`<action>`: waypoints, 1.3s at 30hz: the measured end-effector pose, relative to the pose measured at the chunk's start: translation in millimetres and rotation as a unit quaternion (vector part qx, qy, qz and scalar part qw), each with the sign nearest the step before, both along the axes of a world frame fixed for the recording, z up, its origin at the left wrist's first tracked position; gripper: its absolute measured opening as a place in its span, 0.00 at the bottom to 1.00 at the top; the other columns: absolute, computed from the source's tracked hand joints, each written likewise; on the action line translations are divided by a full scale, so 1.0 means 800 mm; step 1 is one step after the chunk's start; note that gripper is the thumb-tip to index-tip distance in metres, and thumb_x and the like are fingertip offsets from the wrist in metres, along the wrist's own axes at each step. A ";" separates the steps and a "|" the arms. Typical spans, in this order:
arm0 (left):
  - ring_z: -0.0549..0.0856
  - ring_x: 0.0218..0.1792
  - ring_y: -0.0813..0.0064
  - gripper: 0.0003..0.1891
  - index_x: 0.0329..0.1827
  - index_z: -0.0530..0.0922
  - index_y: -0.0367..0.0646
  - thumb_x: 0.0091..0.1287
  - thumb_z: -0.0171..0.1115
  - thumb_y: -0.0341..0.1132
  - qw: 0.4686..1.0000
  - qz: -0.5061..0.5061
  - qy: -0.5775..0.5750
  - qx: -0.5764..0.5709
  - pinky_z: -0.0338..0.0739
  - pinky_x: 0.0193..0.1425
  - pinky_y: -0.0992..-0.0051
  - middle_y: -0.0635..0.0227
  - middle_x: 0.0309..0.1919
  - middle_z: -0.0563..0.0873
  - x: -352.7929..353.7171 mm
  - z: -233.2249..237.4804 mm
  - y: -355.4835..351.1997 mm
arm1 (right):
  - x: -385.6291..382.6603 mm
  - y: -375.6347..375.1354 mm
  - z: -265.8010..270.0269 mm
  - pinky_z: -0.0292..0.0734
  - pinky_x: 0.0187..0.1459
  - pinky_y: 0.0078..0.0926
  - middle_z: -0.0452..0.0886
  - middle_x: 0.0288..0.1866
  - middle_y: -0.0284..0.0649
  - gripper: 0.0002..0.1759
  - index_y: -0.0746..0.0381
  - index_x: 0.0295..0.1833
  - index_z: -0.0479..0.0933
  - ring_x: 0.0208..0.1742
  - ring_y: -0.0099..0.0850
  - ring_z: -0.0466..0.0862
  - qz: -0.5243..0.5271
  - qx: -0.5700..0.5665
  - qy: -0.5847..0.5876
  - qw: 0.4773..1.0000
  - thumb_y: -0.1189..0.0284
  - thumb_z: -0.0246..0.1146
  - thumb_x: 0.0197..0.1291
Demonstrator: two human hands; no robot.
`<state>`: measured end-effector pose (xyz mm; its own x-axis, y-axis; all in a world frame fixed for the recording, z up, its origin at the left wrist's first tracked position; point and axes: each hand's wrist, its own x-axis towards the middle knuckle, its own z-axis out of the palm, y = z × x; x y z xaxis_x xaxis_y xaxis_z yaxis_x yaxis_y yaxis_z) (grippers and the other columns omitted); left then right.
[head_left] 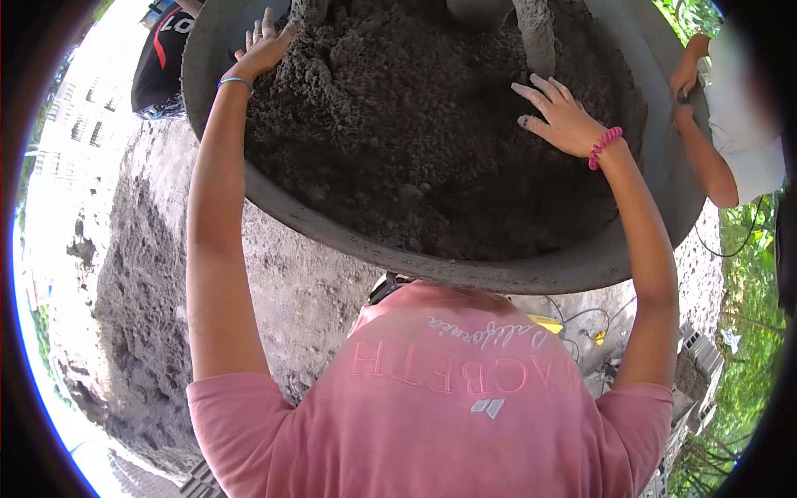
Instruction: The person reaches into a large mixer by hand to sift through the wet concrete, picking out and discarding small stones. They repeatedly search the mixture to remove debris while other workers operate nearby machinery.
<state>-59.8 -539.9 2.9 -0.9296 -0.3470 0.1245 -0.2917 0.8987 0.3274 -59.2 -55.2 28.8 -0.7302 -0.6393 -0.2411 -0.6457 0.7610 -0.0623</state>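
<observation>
A wide grey metal mixing drum [398, 259] holds dark, crumbly wet mortar [432, 141]. My left hand [264, 50] is open at the drum's upper left, with fingers spread beside a mortar-caked mixing arm [309, 12]. Grey residue coats its fingertips, and a thin light-blue band circles the wrist. Over the right part of the mix, my right hand [560, 116] is open with fingers apart and nothing in it. Its fingertips are close to a second coated mixing arm [535, 37]. A pink coiled band [604, 148] sits on that wrist.
At the right, another person's hand [684, 76] is by the drum's outer rim. A black bag [162, 62] with a red stripe lies at the upper left. Rough concrete ground [158, 274] surrounds the drum; hollow blocks [701, 357] and a cable stand lower right.
</observation>
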 end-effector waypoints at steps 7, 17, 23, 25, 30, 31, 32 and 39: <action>0.52 0.68 0.50 0.50 0.71 0.40 0.46 0.54 0.34 0.74 0.939 -0.022 -0.261 0.223 0.59 0.62 0.45 0.54 0.70 0.45 0.024 0.030 0.039 | -0.035 0.062 -0.064 0.62 0.62 0.46 0.57 0.68 0.49 0.40 0.62 0.69 0.51 0.67 0.49 0.59 -0.100 -0.046 -0.232 0.967 0.43 0.39 0.62; 0.81 0.37 0.68 0.35 0.58 0.70 0.41 0.61 0.44 0.63 0.934 -0.139 -0.303 0.131 0.78 0.36 0.68 0.62 0.39 0.79 -0.007 0.027 0.048 | 0.039 0.146 -0.119 0.78 0.43 0.38 0.67 0.56 0.47 0.31 0.64 0.58 0.65 0.52 0.40 0.71 -0.047 0.378 -0.482 0.789 0.51 0.48 0.59; 0.77 0.25 0.79 0.27 0.60 0.69 0.48 0.62 0.49 0.54 0.953 -0.166 -0.251 0.048 0.66 0.19 0.80 0.70 0.34 0.80 0.003 0.031 0.039 | 0.008 0.235 -0.105 0.79 0.35 0.37 0.70 0.43 0.45 0.25 0.62 0.54 0.65 0.38 0.38 0.74 -0.144 0.433 -0.412 0.789 0.55 0.48 0.58; 0.78 0.28 0.76 0.29 0.60 0.69 0.48 0.62 0.49 0.56 0.958 -0.172 -0.222 0.057 0.66 0.21 0.80 0.68 0.37 0.81 -0.004 0.029 0.026 | -0.008 0.265 -0.083 0.79 0.32 0.37 0.72 0.39 0.45 0.23 0.61 0.52 0.66 0.33 0.37 0.75 -0.202 0.439 -0.383 0.787 0.56 0.48 0.57; 0.80 0.37 0.70 0.27 0.58 0.71 0.41 0.64 0.50 0.52 0.932 -0.216 -0.221 0.189 0.75 0.40 0.72 0.63 0.42 0.81 0.016 0.040 0.034 | -0.057 0.283 0.030 0.80 0.24 0.36 0.75 0.29 0.44 0.19 0.59 0.48 0.66 0.22 0.35 0.78 -0.413 0.325 -0.306 0.794 0.59 0.49 0.56; 0.79 0.36 0.73 0.27 0.58 0.71 0.42 0.63 0.51 0.53 0.923 -0.235 -0.220 0.208 0.75 0.40 0.74 0.66 0.42 0.80 0.011 0.038 0.033 | -0.059 0.267 0.064 0.80 0.23 0.36 0.76 0.26 0.43 0.18 0.59 0.48 0.66 0.19 0.35 0.78 -0.447 0.261 -0.299 0.802 0.60 0.49 0.56; 0.79 0.36 0.73 0.28 0.58 0.71 0.42 0.63 0.51 0.53 0.927 -0.219 -0.239 0.186 0.75 0.40 0.74 0.66 0.42 0.80 0.007 0.037 0.029 | -0.062 0.248 0.100 0.80 0.21 0.31 0.76 0.27 0.44 0.17 0.58 0.47 0.66 0.21 0.33 0.79 -0.469 0.176 -0.308 0.809 0.61 0.50 0.55; 0.79 0.31 0.75 0.32 0.62 0.68 0.49 0.61 0.49 0.60 0.953 -0.155 -0.254 0.053 0.66 0.23 0.81 0.66 0.40 0.81 -0.010 0.007 -0.002 | 0.083 0.037 0.051 0.71 0.47 0.24 0.77 0.41 0.39 0.16 0.60 0.52 0.72 0.43 0.28 0.79 -0.119 -0.080 -0.370 0.918 0.65 0.54 0.60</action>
